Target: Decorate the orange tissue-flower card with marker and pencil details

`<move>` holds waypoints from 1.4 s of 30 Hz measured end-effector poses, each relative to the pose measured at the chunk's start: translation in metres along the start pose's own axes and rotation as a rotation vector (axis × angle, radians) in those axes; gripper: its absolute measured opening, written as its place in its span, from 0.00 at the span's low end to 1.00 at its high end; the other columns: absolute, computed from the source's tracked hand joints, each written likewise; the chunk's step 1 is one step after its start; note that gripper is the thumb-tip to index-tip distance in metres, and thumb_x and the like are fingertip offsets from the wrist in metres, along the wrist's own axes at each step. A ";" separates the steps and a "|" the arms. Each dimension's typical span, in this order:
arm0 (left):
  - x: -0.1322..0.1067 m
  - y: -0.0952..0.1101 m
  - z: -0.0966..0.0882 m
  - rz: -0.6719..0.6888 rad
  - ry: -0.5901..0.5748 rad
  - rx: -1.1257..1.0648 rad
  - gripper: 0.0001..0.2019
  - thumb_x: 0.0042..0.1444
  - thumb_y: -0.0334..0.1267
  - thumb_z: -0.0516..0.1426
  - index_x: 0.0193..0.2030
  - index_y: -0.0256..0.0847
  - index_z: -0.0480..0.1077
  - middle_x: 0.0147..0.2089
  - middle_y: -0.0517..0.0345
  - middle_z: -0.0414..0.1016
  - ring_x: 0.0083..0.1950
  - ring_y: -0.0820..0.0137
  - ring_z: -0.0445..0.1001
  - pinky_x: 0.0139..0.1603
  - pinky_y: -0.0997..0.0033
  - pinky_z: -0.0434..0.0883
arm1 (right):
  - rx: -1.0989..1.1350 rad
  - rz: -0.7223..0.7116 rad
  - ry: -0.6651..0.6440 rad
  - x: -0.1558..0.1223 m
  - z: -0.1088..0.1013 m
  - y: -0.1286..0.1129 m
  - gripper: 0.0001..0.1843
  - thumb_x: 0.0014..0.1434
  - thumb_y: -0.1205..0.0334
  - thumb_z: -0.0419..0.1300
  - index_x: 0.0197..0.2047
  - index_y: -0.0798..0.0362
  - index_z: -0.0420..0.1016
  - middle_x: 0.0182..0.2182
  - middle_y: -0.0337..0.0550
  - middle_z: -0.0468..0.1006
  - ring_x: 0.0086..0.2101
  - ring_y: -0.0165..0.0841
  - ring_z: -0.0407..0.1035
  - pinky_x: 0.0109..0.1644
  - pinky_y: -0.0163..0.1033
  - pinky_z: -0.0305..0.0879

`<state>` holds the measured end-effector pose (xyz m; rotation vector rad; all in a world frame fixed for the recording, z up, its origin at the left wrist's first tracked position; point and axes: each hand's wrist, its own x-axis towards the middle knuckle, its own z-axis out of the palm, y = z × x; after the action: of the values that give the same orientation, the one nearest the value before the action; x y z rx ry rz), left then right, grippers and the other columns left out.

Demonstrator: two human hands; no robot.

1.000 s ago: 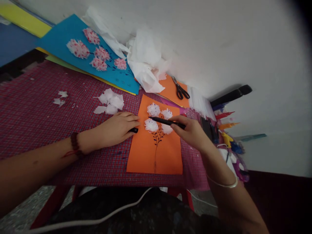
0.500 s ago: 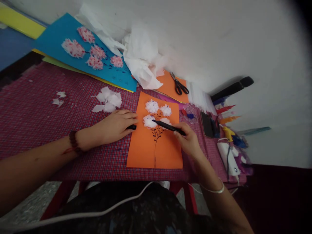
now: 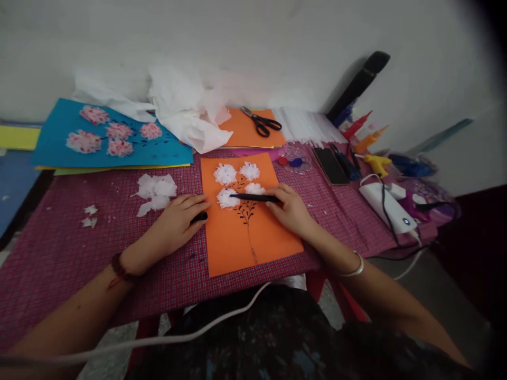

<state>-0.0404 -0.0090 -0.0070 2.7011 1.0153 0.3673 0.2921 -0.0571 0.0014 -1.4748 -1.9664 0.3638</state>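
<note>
My right hand [image 3: 292,209] grips a black marker [image 3: 255,197], held nearly level with its tip at the lower-left white tissue flower [image 3: 227,198]. This flower carries small blue dots. It is one of several tissue flowers on an orange sheet [image 3: 225,248], above a drawn dark stem with leaves [image 3: 246,214]. My left hand [image 3: 178,224] rests at the sheet's left edge, a black pen cap [image 3: 202,216] held between thumb and fingers. Beside that hand lie torn white tissue pieces [image 3: 155,191].
Behind are a blue sheet with pink flowers [image 3: 138,153], crumpled tissue [image 3: 178,100] and scissors [image 3: 261,124]. To the right lie a clear dish with paint [image 3: 299,162], a phone [image 3: 330,165], a yellow glue gun [image 3: 377,164] and a white power strip [image 3: 388,208].
The view has turned and tilted, so the table appears shifted left. The marker now lies more level, its tip still at the lower-left flower. My left hand keeps its place by the sheet.
</note>
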 end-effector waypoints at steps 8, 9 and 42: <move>-0.001 -0.001 0.001 -0.001 0.000 0.010 0.21 0.69 0.46 0.48 0.61 0.38 0.70 0.66 0.43 0.70 0.66 0.53 0.68 0.68 0.43 0.63 | 0.070 0.093 0.033 -0.009 -0.005 -0.005 0.12 0.60 0.67 0.59 0.47 0.50 0.78 0.40 0.46 0.78 0.43 0.40 0.72 0.50 0.47 0.67; -0.001 -0.001 0.001 -0.002 -0.003 0.012 0.21 0.69 0.46 0.48 0.62 0.38 0.70 0.66 0.43 0.70 0.67 0.53 0.67 0.68 0.44 0.63 | 0.075 0.080 0.019 -0.009 -0.003 -0.008 0.12 0.61 0.67 0.58 0.47 0.50 0.78 0.41 0.46 0.78 0.43 0.40 0.72 0.50 0.48 0.67; -0.001 0.001 -0.002 0.008 -0.005 -0.002 0.20 0.70 0.44 0.49 0.63 0.40 0.69 0.67 0.42 0.69 0.68 0.55 0.67 0.68 0.43 0.62 | -0.227 -0.034 0.016 -0.021 -0.009 -0.028 0.14 0.64 0.66 0.57 0.51 0.50 0.78 0.43 0.49 0.79 0.44 0.42 0.72 0.46 0.47 0.61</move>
<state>-0.0413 -0.0104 -0.0053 2.7033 1.0024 0.3627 0.2801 -0.0876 0.0169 -1.5747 -2.0714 0.1159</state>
